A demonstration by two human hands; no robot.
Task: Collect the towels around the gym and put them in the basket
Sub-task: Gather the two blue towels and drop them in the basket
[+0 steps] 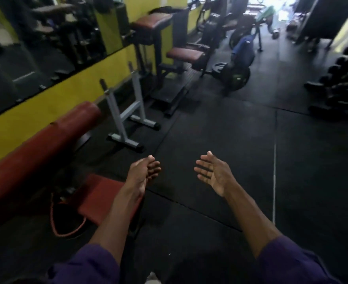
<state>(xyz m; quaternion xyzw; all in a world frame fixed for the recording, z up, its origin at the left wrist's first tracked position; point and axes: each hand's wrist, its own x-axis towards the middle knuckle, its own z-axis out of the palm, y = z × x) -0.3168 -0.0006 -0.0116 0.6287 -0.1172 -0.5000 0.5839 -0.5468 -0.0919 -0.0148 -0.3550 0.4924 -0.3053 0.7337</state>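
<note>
Two hands, left hand point(143, 174) and right hand point(213, 173): fingers spread, empty (palms facing); one blue towel point(244, 49) draped far off.

Both hands, the left hand point(144, 173) and right hand point(214, 172), hung empty with fingers spread above the black floor point(220, 130), beside a red bench point(35, 148).

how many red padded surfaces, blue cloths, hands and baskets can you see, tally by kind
red padded surfaces: 4 (long bench pad, seat pad beside it, upper pad and lower pad on the machine)
blue cloths: 1, draped over equipment, maybe a towel
hands: 2, left, right, both open and empty
baskets: 0
total: 7
</note>
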